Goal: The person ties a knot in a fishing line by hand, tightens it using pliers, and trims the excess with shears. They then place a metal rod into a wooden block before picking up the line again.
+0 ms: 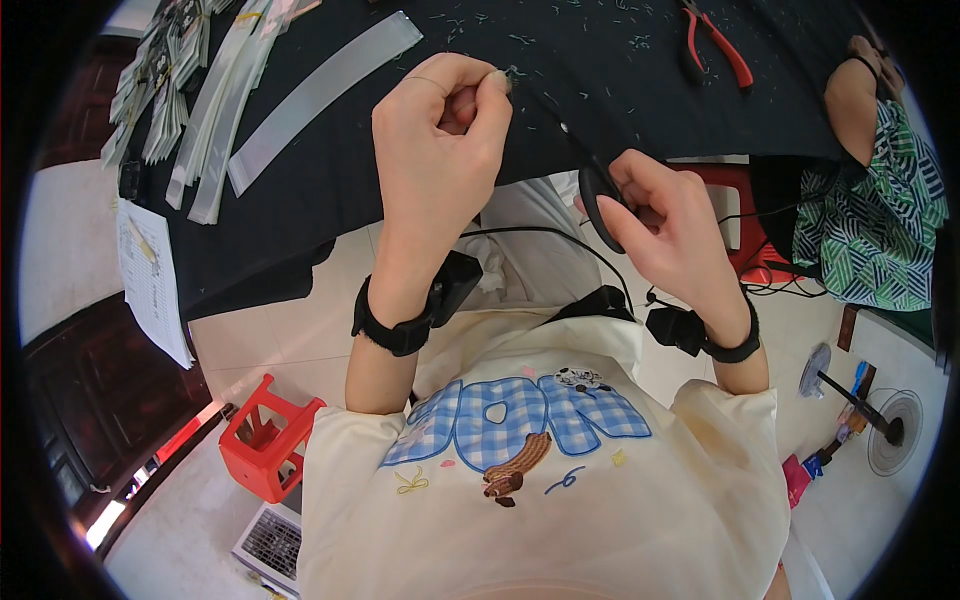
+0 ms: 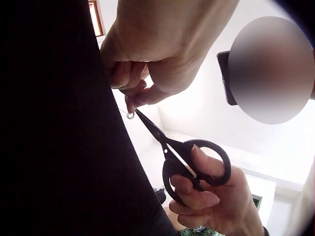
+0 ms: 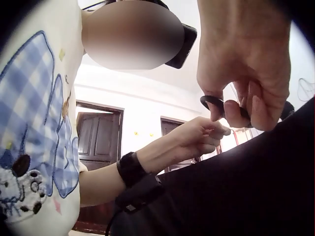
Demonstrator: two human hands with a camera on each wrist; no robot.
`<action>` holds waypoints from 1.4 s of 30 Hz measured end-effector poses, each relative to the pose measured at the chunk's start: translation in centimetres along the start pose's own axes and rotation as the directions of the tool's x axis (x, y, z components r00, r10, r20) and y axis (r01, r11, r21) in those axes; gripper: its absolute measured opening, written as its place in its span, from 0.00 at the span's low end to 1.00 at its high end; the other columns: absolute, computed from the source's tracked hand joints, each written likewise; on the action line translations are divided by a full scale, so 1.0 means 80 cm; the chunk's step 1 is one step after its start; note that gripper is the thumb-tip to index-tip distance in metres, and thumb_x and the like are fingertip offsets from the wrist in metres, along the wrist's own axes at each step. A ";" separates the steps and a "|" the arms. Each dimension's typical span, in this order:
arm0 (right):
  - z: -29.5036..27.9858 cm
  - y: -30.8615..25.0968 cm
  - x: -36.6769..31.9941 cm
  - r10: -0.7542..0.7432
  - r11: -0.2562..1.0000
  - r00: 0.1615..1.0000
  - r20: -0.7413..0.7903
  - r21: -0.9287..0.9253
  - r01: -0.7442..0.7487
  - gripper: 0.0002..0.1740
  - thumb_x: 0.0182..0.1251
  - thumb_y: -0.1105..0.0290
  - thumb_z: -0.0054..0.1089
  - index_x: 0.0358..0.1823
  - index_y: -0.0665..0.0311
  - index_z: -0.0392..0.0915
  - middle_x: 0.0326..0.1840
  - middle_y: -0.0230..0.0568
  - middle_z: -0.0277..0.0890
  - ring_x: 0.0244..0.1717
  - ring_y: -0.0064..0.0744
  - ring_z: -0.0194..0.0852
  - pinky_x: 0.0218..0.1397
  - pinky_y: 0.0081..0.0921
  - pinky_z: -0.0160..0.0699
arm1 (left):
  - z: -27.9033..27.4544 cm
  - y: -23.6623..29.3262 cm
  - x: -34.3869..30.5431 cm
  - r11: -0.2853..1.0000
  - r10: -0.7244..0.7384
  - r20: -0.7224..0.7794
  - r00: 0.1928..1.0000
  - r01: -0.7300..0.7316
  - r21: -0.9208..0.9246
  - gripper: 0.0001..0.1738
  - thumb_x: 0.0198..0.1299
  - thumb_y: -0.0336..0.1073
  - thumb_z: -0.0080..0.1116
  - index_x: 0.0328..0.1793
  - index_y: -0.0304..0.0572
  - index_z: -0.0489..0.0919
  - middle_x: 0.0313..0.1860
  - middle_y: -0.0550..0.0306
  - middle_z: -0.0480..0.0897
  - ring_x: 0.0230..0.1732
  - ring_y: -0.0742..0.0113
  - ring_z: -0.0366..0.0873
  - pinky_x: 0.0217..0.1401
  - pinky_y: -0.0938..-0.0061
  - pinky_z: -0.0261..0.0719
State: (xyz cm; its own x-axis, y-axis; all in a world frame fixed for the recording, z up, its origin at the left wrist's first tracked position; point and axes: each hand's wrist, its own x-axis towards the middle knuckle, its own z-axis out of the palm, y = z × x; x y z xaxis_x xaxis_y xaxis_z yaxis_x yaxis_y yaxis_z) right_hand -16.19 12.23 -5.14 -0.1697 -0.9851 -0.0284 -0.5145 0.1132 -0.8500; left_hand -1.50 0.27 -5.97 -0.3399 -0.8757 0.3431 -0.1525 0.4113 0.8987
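Note:
In the head view my left hand (image 1: 437,145) is raised over the black cloth, thumb and forefinger pinching a tiny item with a small greenish bit (image 1: 512,74) at the fingertips. The left wrist view shows a small thin loop (image 2: 130,116) sticking out below those fingertips; its kind cannot be told. My right hand (image 1: 672,222) grips black-handled scissors (image 1: 600,192), with thumb and fingers through the handle rings. The scissors' blades (image 2: 146,123) point at the loop, their tips right beside it and nearly together. In the right wrist view the right hand's fingers hide most of the scissors.
Red-handled pliers (image 1: 722,50) lie at the table's far right, among scattered thread snippets (image 1: 620,10). Clear plastic strips (image 1: 325,95) and bundled packets (image 1: 165,90) lie at the left. A written sheet (image 1: 150,280) hangs over the left edge. Another person's arm (image 1: 853,110) rests at the right.

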 end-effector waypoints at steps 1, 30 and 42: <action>0.000 0.001 -0.001 0.011 1.000 1.000 0.002 -0.004 -0.011 0.16 0.54 0.66 0.60 0.23 0.70 0.66 0.11 0.40 0.61 0.12 0.25 0.56 0.16 0.22 0.53 | 0.000 0.000 0.000 1.000 -0.009 -0.002 1.000 0.009 0.001 0.02 0.51 0.23 0.56 0.27 0.31 0.77 0.17 0.64 0.67 0.20 0.81 0.60 0.21 0.86 0.61; 0.001 -0.003 -0.006 0.055 0.998 0.998 0.016 -0.001 -0.055 0.14 0.54 0.67 0.59 0.28 0.69 0.67 0.15 0.43 0.66 0.15 0.35 0.61 0.20 0.28 0.59 | -0.003 0.003 0.002 1.000 -0.023 -0.035 0.999 0.022 -0.015 0.02 0.50 0.24 0.57 0.27 0.32 0.77 0.16 0.67 0.66 0.20 0.83 0.60 0.21 0.86 0.59; -0.001 -0.011 -0.002 0.024 0.984 1.000 -0.004 -0.178 -0.024 0.15 0.53 0.65 0.60 0.28 0.70 0.66 0.13 0.46 0.66 0.15 0.41 0.64 0.21 0.32 0.61 | -0.002 0.004 0.001 0.999 0.032 0.025 0.999 -0.032 -0.007 0.02 0.50 0.23 0.56 0.27 0.32 0.76 0.18 0.64 0.68 0.20 0.81 0.61 0.22 0.85 0.61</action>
State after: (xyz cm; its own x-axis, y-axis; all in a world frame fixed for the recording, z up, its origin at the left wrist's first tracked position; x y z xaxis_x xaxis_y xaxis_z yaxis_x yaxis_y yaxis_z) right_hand -15.79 12.31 -4.32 -0.1858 -0.9815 -0.0465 -0.6518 0.1585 -0.7416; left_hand -1.42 0.31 -5.61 -0.3673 -0.8554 0.3651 -0.1350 0.4375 0.8890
